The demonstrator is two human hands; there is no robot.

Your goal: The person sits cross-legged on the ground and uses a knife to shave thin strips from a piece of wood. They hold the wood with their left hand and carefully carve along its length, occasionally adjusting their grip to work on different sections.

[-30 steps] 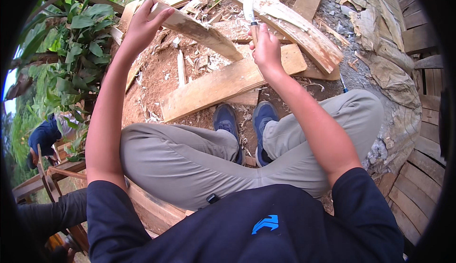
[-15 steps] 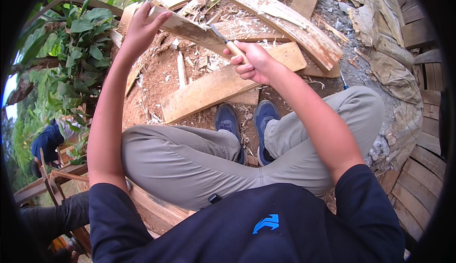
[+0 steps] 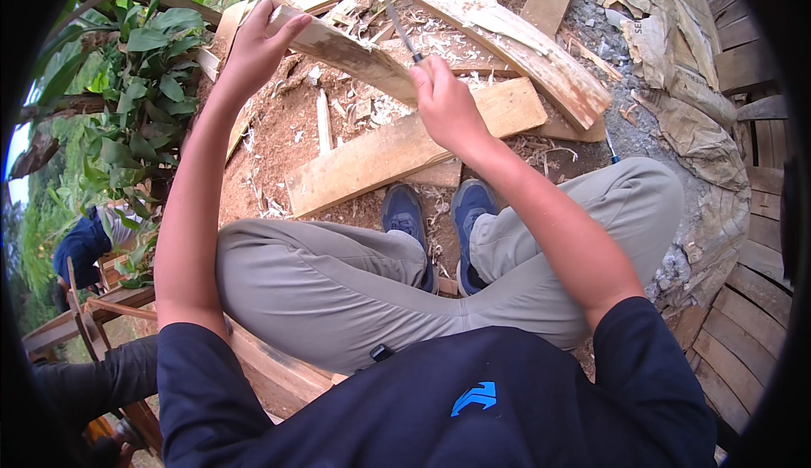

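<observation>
Held out ahead of me is a long, partly shaved piece of wood (image 3: 351, 52), slanting down from upper left to the middle. My left hand (image 3: 258, 44) grips its upper left end, thumb along the near side. A carving knife (image 3: 400, 30) is in my right hand (image 3: 448, 103), whose fingers are wrapped round the handle and hide it. The narrow metal blade points up and away, apart from the wood's face. My right fist is beside the wood's lower right end; whether they touch, I cannot tell.
A flat board (image 3: 414, 143) lies beyond my shoes (image 3: 473, 214). Farther right rests a thick, rough-hewn timber (image 3: 515, 46), with shavings on the soil around it. Crumpled paper sacking (image 3: 693, 122) lies at the right, leafy plants (image 3: 148, 88) at the left. Another person (image 3: 80, 244) is bent over far left.
The knife blade has lifted off the wood and swung upward. My right hand has turned, covering the pale handle. My left hand and the wood have barely moved.
</observation>
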